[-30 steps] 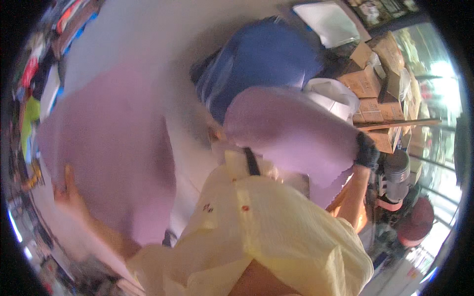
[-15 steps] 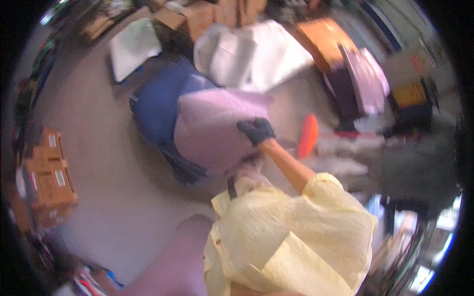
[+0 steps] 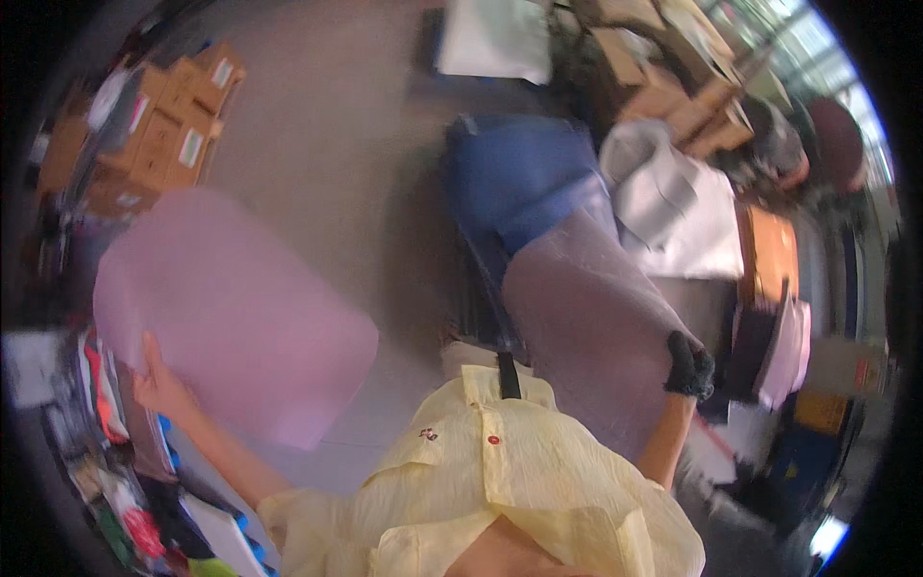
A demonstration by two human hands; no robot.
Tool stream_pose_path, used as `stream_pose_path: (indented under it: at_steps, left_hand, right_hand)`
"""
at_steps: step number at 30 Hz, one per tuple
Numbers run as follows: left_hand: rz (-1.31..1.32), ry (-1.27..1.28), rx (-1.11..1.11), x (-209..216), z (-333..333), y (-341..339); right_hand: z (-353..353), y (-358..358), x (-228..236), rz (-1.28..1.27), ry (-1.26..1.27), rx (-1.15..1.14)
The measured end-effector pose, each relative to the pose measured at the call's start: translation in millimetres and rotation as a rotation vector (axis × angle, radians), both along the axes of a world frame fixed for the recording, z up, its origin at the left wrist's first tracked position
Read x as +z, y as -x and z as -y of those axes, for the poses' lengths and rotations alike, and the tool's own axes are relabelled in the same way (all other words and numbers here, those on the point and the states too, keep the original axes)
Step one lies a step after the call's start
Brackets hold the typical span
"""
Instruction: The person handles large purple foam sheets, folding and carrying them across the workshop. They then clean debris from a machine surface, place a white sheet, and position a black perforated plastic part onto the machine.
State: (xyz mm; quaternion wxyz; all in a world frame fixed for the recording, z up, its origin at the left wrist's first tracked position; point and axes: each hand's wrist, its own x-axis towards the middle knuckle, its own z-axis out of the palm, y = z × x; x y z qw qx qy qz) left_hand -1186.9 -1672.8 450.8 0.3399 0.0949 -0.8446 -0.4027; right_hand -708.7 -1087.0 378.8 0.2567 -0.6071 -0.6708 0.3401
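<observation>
From my remote seat, I see a broad, smooth, mauve-pink flexible sheet (image 3: 240,317) with rounded corners, held out on the left above the grey floor (image 3: 317,96). The bare left hand (image 3: 163,387) pinches its near left edge, thumb on top and fingers beneath. A second, mauve sheet with a glossy sheen (image 3: 586,298) slopes from the near right corner of a dark-blue, smooth-topped pile (image 3: 529,173) toward the person. The right hand, in a dark knitted glove (image 3: 690,367), has its fingers curled round that sheet's right edge. The hands are spread well apart, either side of a pale-yellow buttoned shirt (image 3: 519,442). Just right of the pile's right edge lies a silvery-white, partly rolled sheet (image 3: 711,221), with an orange-brown bundle (image 3: 769,255) beside it. Stacked brown cardboard cartons (image 3: 163,130) stand at the floor's far left edge.
</observation>
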Motion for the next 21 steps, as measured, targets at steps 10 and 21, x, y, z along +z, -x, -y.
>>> stream_pose_path:
  at_steps: [10,21]
  left_hand:
    - [-0.199,-0.190,-0.138,23.1,-16.9,215.0]
    - [-0.039,0.050,-0.403,-5.0,-92.2,628.3]
  right_hand:
    - [-85.7,289.8,49.4,0.950,-0.954,0.776]
    - [-77.0,657.5,91.9,0.562,-0.621,0.258]
